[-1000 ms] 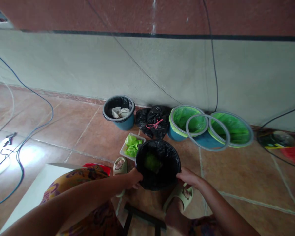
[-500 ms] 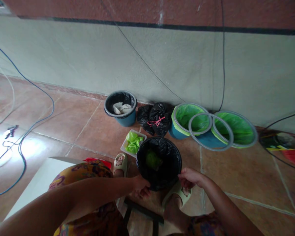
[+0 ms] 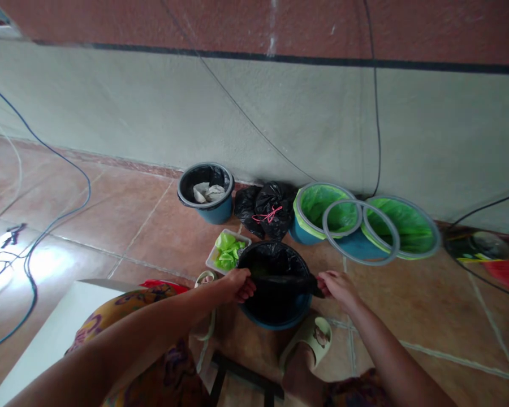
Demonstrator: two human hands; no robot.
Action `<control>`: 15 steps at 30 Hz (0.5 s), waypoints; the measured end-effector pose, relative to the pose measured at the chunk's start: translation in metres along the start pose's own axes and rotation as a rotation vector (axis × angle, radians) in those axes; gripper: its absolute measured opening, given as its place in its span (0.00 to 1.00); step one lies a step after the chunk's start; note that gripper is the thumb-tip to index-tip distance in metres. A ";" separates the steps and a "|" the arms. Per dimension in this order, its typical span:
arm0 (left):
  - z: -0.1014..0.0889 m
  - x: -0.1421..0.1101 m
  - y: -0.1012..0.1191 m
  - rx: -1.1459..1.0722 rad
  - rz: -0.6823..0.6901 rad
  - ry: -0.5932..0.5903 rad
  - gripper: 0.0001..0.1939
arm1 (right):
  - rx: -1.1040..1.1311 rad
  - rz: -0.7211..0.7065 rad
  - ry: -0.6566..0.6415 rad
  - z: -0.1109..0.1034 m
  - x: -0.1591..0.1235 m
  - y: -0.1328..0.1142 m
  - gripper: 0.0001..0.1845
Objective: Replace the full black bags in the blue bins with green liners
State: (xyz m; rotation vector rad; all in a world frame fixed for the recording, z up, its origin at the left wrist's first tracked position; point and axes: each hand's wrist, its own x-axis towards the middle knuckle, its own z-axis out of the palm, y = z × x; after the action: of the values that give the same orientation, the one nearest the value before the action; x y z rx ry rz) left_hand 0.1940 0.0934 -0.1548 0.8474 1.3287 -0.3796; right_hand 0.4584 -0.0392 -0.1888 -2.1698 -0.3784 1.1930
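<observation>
Between my feet stands a blue bin (image 3: 275, 322) lined with a black garbage bag (image 3: 286, 257). My left hand (image 3: 240, 284) is closed on the bag's near edge at the left side of the rim. On the right, my right hand (image 3: 331, 284) pinches the same edge. The edge is stretched between both hands across the bin's mouth, and the bin's near inner wall shows below it. Something green inside the bag is now mostly hidden. A white tray (image 3: 211, 261) with crumpled green bags (image 3: 229, 251) sits just beyond my left hand.
Along the wall stand a bin with a black liner (image 3: 214, 213), tied black bags (image 3: 275, 209) and two green-lined bins (image 3: 307, 230), (image 3: 424, 232). A loose grey ring (image 3: 360, 262) leans on these two. A blue cable (image 3: 34, 282) lies left; a dark stool (image 3: 248, 373) is below.
Both hands have lifted the near edge of the black garbage bag off the rim and moved it away from me over the bin's mouth, baring the blue rim.
</observation>
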 end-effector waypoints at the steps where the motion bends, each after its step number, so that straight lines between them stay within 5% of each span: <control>1: -0.001 0.001 0.001 -0.048 -0.001 0.012 0.23 | -0.003 -0.038 0.020 0.000 0.001 -0.001 0.09; 5: 0.000 -0.002 0.006 -0.158 0.181 0.096 0.21 | 0.113 -0.126 0.053 0.003 0.000 -0.015 0.10; 9: -0.004 -0.004 0.015 -0.160 0.433 0.179 0.15 | 0.154 -0.196 -0.061 -0.001 -0.008 -0.034 0.16; 15: -0.033 0.015 0.031 0.048 0.459 0.665 0.11 | -0.087 -0.100 -0.039 -0.013 0.007 -0.025 0.13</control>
State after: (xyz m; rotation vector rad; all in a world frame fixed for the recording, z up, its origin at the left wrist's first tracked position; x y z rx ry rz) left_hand 0.1957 0.1406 -0.1592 1.3516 1.6670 0.2615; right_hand 0.4748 -0.0216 -0.1725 -2.1768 -0.5580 1.1847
